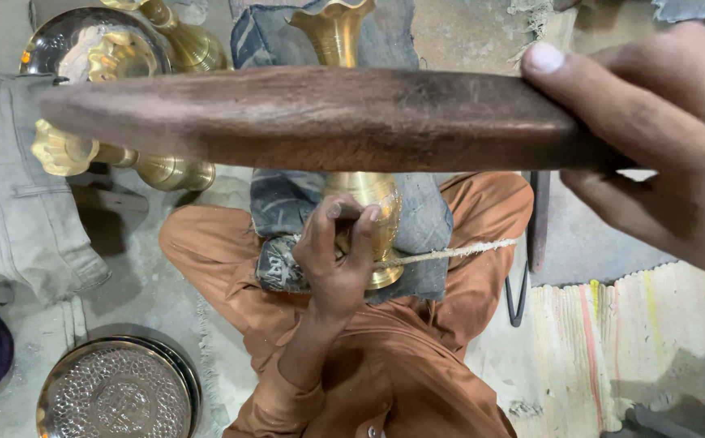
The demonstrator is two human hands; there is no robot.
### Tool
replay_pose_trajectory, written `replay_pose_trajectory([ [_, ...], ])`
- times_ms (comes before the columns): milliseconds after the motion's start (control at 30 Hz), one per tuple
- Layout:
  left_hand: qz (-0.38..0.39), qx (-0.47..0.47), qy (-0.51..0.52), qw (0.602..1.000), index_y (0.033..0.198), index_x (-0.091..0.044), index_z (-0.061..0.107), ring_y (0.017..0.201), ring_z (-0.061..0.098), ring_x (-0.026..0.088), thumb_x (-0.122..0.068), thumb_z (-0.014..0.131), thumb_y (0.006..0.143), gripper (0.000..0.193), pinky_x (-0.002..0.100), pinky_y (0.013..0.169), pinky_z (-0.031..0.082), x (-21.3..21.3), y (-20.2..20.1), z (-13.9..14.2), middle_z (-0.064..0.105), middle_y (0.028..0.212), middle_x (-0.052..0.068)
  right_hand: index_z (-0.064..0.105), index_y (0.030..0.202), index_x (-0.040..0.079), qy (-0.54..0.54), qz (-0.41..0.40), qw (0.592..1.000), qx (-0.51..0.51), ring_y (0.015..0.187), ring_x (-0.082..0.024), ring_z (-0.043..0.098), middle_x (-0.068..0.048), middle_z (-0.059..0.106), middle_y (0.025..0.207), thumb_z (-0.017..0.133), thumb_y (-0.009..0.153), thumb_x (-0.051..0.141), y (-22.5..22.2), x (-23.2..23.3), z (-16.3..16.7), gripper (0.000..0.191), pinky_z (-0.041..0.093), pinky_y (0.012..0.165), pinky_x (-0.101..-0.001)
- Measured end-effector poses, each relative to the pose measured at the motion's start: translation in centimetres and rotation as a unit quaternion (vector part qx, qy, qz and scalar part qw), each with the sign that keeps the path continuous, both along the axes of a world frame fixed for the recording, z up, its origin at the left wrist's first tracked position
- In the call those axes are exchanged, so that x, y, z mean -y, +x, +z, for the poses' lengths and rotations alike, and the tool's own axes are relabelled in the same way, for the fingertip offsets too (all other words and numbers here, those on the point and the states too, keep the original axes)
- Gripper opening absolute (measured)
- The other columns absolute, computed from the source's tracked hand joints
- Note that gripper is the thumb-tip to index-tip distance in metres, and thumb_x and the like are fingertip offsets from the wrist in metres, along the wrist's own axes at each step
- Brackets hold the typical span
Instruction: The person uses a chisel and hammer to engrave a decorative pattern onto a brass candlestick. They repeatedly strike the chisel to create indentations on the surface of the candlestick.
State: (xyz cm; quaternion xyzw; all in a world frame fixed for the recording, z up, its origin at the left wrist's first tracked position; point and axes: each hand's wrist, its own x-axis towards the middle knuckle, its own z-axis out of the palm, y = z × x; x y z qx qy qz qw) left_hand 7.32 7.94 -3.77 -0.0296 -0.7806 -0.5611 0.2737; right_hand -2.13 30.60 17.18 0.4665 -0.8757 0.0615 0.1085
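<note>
Closest to my view, my right hand (668, 138) has its fingers (604, 97) wrapped round a dark wooden mallet (320, 120). Below, my left hand (338, 255) pinches a thin tool against the brass vase (372, 207) lying on cloth in my lap. Farther off lie more brass vases (125, 154).

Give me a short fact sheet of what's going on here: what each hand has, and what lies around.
Left hand: grips the lower body of a brass vase lying on a dark cloth across the lap
Right hand: holds a long brown wooden stick raised close to the camera
Cord: pale, runs across the vase's foot
Nearby: more brass vases, an embossed round tray, a striped mat
</note>
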Motion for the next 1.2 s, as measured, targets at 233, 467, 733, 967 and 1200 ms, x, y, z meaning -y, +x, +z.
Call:
replay_pose_trajectory([
  [233,0.039,-0.006,-0.081,0.996,0.113,0.002,0.060,0.090,0.069,0.037,-0.008,0.073,0.095,0.025,0.044,0.077,0.055,0.3,0.5,-1.8,0.068,0.102,0.019,0.060,0.134,-0.004,-0.008,0.035,0.999,-0.017,0.079,-0.030,0.061,-0.020,0.067,0.102,0.082,0.068,-0.006,0.7,-0.5,0.7,0.070,0.047,0.067,-0.0415],
  [467,0.040,-0.038,-0.059,0.997,0.104,0.000,0.057,0.077,0.069,0.033,-0.007,0.072,0.094,0.019,0.044,0.070,0.051,0.4,0.5,-4.0,0.070,0.090,0.015,0.063,0.135,-0.004,0.018,0.035,0.999,-0.006,0.083,-0.033,0.062,-0.018,0.069,0.104,0.085,0.062,-0.001,1.4,-1.2,0.0,0.077,0.051,0.071,-0.0439],
  [733,0.014,-0.044,-0.048,0.998,0.117,0.002,0.063,0.082,0.072,0.029,-0.010,0.073,0.098,0.024,0.040,0.074,0.057,0.5,0.6,-2.8,0.071,0.098,0.018,0.068,0.141,0.014,0.191,0.079,0.959,-0.192,0.086,-0.025,0.066,-0.007,0.070,0.100,0.080,0.064,0.013,1.5,-0.2,-0.2,0.078,0.049,0.067,-0.0362],
  [967,0.019,-0.018,-0.043,0.999,0.110,0.002,0.061,0.082,0.072,0.027,-0.009,0.079,0.099,0.024,0.036,0.071,0.057,0.4,0.5,-1.5,0.072,0.097,0.015,0.063,0.143,0.016,0.152,0.021,0.979,-0.135,0.090,-0.022,0.064,-0.004,0.069,0.105,0.073,0.074,0.021,1.0,-0.7,-0.7,0.070,0.048,0.072,-0.0347],
  [1200,-0.002,-0.005,-0.056,0.998,0.112,0.001,0.061,0.079,0.072,0.025,-0.006,0.078,0.099,0.023,0.034,0.071,0.057,0.7,0.6,-0.3,0.072,0.095,0.013,0.063,0.136,0.002,0.083,0.004,0.992,-0.095,0.081,-0.028,0.061,-0.014,0.068,0.097,0.083,0.065,-0.004,1.4,-0.7,-0.3,0.074,0.049,0.067,-0.0387],
])
